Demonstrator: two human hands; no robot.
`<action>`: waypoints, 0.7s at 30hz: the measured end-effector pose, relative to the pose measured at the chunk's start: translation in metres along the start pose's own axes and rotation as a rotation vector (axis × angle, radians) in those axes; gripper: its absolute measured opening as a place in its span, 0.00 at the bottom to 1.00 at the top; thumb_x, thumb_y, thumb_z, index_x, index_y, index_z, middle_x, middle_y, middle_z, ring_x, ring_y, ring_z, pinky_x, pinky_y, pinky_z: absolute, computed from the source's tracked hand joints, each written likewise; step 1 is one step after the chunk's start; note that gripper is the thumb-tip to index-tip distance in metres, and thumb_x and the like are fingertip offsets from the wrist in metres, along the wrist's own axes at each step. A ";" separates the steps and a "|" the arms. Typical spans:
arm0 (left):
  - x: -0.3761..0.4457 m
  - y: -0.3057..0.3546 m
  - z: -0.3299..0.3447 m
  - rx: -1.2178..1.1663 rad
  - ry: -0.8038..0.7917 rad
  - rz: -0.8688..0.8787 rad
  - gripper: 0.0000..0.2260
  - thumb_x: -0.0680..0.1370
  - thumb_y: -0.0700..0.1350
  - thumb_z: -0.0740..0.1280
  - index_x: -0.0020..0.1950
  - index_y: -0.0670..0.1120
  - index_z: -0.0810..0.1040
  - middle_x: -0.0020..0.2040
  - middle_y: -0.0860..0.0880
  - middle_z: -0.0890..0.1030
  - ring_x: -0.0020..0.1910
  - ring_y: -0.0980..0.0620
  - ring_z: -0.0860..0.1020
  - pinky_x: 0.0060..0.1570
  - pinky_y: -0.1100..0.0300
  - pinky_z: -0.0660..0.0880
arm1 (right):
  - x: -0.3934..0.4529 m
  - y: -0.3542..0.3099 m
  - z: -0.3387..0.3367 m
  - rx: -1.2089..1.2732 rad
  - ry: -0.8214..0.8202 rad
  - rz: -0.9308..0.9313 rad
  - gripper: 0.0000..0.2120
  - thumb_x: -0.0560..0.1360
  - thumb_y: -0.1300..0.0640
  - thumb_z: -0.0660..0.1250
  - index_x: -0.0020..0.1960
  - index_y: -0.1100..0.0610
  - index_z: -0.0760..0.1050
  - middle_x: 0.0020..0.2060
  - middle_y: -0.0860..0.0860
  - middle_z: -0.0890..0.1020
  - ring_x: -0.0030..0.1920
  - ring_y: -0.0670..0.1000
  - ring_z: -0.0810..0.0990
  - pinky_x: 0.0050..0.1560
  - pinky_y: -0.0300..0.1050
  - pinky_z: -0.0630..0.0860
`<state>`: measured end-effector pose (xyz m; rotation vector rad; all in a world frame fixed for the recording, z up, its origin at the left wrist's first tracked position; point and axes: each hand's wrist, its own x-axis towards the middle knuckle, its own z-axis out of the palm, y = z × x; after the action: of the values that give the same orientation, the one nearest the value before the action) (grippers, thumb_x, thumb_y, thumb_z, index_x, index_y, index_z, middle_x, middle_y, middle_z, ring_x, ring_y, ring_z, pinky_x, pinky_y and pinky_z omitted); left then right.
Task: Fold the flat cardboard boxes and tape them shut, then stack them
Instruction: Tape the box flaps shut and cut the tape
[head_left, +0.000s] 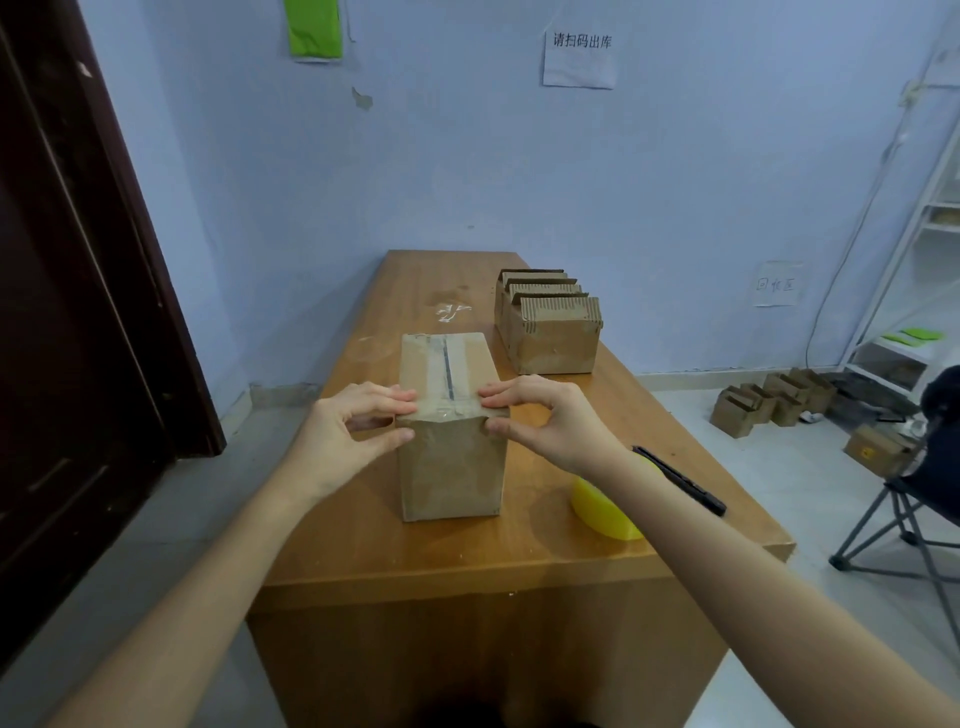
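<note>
A folded brown cardboard box (450, 467) stands upright on the wooden table (441, 551), with clear tape along its top seam. My left hand (347, 434) pinches the box's near top-left corner, fingers on top and thumb on the front face. My right hand (545, 415) pinches the near top-right corner the same way. A yellow tape roll (602, 512) lies on the table to the right of the box, partly hidden by my right forearm.
Several open-topped cardboard boxes (548, 332) stand at the table's far right. A black marker (680, 480) lies near the right edge. More boxes (763, 405) sit on the floor at right, beside a folding chair (904, 525) and a white shelf (914, 291). A dark door (78, 312) is on the left.
</note>
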<state>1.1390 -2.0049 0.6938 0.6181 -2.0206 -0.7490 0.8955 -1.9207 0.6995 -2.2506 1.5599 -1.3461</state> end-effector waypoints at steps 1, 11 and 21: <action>-0.001 0.000 0.004 -0.027 0.041 0.008 0.11 0.69 0.38 0.73 0.49 0.48 0.83 0.53 0.55 0.81 0.58 0.63 0.77 0.53 0.71 0.74 | -0.002 0.001 0.003 0.038 0.035 0.010 0.11 0.71 0.57 0.74 0.53 0.58 0.82 0.53 0.47 0.82 0.58 0.41 0.78 0.60 0.35 0.73; -0.007 0.008 0.015 -0.103 0.112 -0.006 0.07 0.72 0.36 0.71 0.48 0.44 0.83 0.54 0.52 0.81 0.57 0.65 0.75 0.50 0.76 0.71 | -0.004 -0.001 0.000 0.191 -0.027 0.176 0.10 0.77 0.61 0.66 0.57 0.61 0.81 0.57 0.50 0.81 0.59 0.35 0.75 0.57 0.28 0.71; -0.012 0.023 0.017 -0.034 0.001 -0.021 0.07 0.74 0.41 0.70 0.45 0.54 0.84 0.54 0.54 0.80 0.60 0.58 0.75 0.56 0.66 0.74 | 0.007 -0.028 -0.021 0.056 -0.059 0.255 0.11 0.78 0.52 0.66 0.44 0.55 0.84 0.45 0.46 0.83 0.49 0.43 0.79 0.55 0.43 0.74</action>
<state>1.1274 -1.9765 0.6962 0.6210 -1.9991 -0.7935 0.9011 -1.9045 0.7308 -1.9603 1.6965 -1.2271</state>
